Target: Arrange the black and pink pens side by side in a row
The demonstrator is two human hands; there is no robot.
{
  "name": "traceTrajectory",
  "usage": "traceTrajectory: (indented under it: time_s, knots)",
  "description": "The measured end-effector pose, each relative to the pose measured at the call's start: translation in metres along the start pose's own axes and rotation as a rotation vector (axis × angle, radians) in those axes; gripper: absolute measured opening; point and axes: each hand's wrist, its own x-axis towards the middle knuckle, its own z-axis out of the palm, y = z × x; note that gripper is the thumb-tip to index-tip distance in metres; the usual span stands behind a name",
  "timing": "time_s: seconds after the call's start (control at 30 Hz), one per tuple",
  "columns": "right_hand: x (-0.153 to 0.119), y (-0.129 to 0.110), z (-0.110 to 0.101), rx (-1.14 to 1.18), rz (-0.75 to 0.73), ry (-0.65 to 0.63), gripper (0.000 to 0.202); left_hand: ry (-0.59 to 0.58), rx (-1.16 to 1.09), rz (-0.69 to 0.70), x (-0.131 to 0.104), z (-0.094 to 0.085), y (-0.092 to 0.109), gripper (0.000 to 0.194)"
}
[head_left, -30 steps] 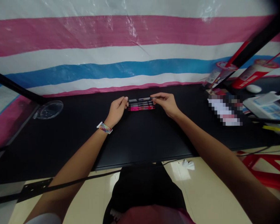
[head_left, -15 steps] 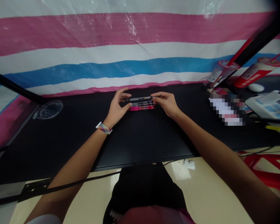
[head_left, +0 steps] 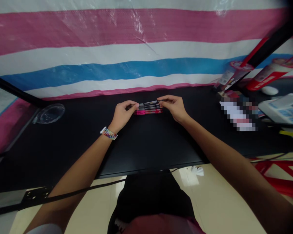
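Observation:
Several pens lie side by side on the black table (head_left: 151,143), in front of me. The nearest ones are pink and red (head_left: 148,112); behind them are grey and black ones. My left hand (head_left: 124,113) is closed in a pinch at the left end of the farthest grey pen (head_left: 150,102). At that pen's right end, my right hand (head_left: 174,107) pinches with thumb and forefinger. A multicoloured band is round my left wrist.
A clear plastic lid (head_left: 50,113) lies at the left. At the right are two cups with red straws, one clear (head_left: 230,76) and one red and white (head_left: 268,76), a white mouse (head_left: 270,90) and blurred papers. Striped sheeting hangs behind.
The fingers of my left hand have closed from a spread pose into a pinch at the farthest pen's left end. My right hand has hardly moved.

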Motion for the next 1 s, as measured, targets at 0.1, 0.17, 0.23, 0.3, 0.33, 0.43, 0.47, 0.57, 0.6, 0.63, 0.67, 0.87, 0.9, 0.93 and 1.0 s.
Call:
traceTrajectory:
  time_s: [0.1, 0.17, 0.23, 0.3, 0.33, 0.43, 0.47, 0.57, 0.6, 0.63, 0.67, 0.87, 0.9, 0.93, 1.0]
  knots:
    - [-0.002, -0.003, 0.001, -0.003, 0.011, 0.005, 0.022, 0.037, 0.01, 0.036, -0.001, -0.001, 0.003, 0.01]
    - [-0.003, -0.004, 0.003, -0.003, 0.028, 0.011, 0.023, 0.057, 0.027, 0.063, -0.001, -0.002, 0.003, 0.011]
    - [-0.004, -0.006, 0.004, 0.005, 0.043, 0.012, 0.024, 0.069, 0.037, 0.077, -0.001, -0.002, 0.003, 0.012]
    - [-0.004, -0.009, 0.005, 0.039, 0.064, 0.008, 0.024, 0.078, 0.037, 0.081, -0.001, -0.003, 0.003, 0.012]
    - [-0.005, -0.011, 0.005, 0.077, 0.087, -0.003, 0.024, 0.081, 0.029, 0.081, -0.001, -0.003, 0.003, 0.013]
    - [-0.005, -0.019, 0.004, 0.271, 0.233, -0.115, 0.031, 0.085, -0.022, 0.082, -0.001, -0.002, 0.003, 0.017]
    - [-0.005, -0.022, 0.004, 0.337, 0.291, -0.168, 0.034, 0.089, -0.037, 0.083, -0.001, -0.001, 0.003, 0.018]
    - [-0.006, -0.028, 0.002, 0.447, 0.398, -0.273, 0.047, 0.115, -0.048, 0.091, -0.001, 0.0, 0.005, 0.017]
    - [-0.007, -0.028, 0.002, 0.457, 0.408, -0.281, 0.048, 0.121, -0.045, 0.093, -0.001, 0.0, 0.006, 0.017]
    - [-0.007, -0.028, 0.003, 0.465, 0.412, -0.28, 0.047, 0.126, -0.043, 0.096, -0.001, 0.001, 0.006, 0.017]
    - [-0.007, -0.028, 0.003, 0.475, 0.412, -0.272, 0.045, 0.127, -0.043, 0.101, -0.001, 0.001, 0.007, 0.016]
    - [-0.007, -0.021, 0.008, 0.568, 0.392, -0.206, 0.03, 0.119, -0.04, 0.115, -0.002, 0.003, 0.007, 0.018]
    - [-0.007, -0.021, 0.009, 0.569, 0.381, -0.217, 0.032, 0.122, -0.04, 0.114, -0.002, 0.003, 0.007, 0.018]
    - [-0.007, -0.02, 0.009, 0.563, 0.37, -0.228, 0.035, 0.126, -0.042, 0.115, -0.002, 0.003, 0.007, 0.018]
    - [-0.007, -0.02, 0.009, 0.533, 0.348, -0.234, 0.037, 0.133, -0.054, 0.122, -0.002, 0.003, 0.007, 0.016]
